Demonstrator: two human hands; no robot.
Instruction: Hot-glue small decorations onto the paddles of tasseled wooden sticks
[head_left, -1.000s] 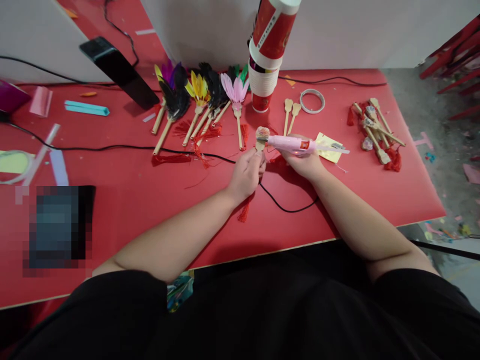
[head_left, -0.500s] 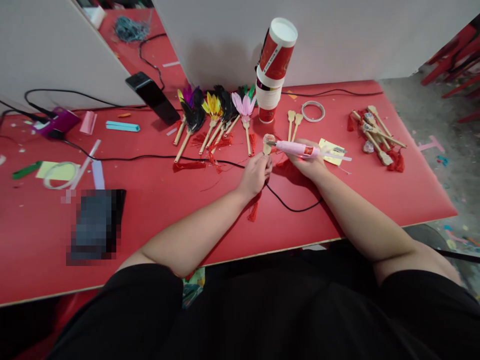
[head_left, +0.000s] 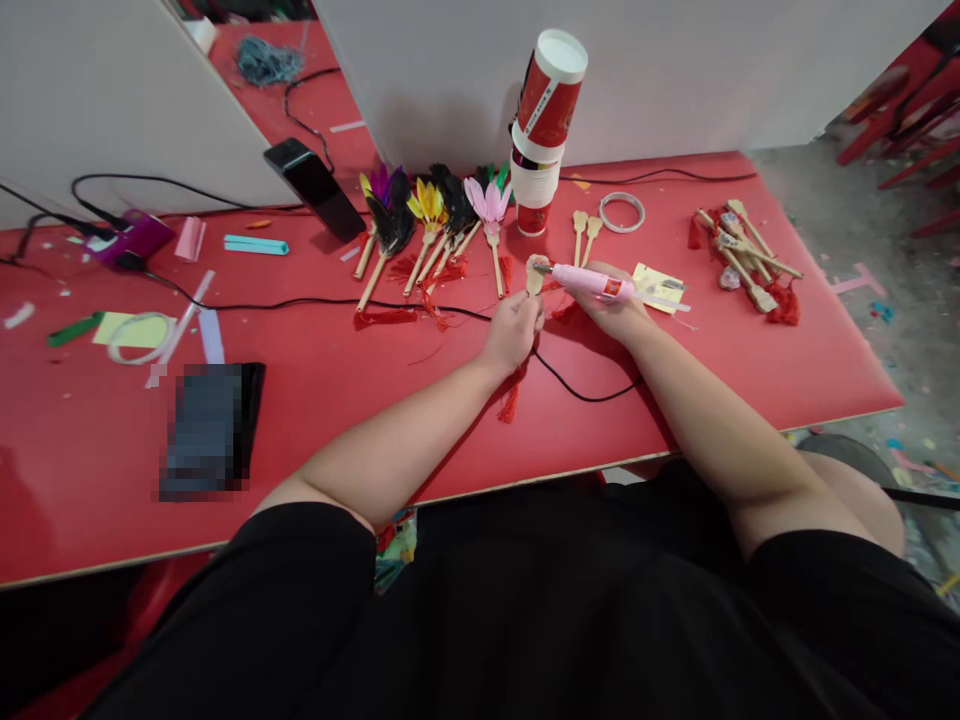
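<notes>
My left hand [head_left: 516,328] is closed around the handle of a small wooden stick [head_left: 535,277] with a wide flat head, held upright. A red tassel [head_left: 511,398] hangs below that hand. In my right hand [head_left: 616,308] is a pink hot glue gun [head_left: 596,283], its metal nozzle touching or very close to the stick's head. A pale glue stick pokes out of the gun's back end. Just beyond my hands, two plain wooden sticks [head_left: 584,232] lie side by side. To their left is a pink feather piece [head_left: 489,207] on a wooden handle.
Stacked red and white paper cups [head_left: 550,100] stand by the wall. More feather pieces [head_left: 390,225] lie left of them. A heap of tasselled sticks [head_left: 750,255] is at right. A phone [head_left: 315,190], a purple power strip [head_left: 131,238], a tape ring [head_left: 622,213] and a black cable surround the work.
The camera view has shifted slightly. My left hand still holds the stick, and the glue gun's nozzle stays at its head, with the gun turned a little.
</notes>
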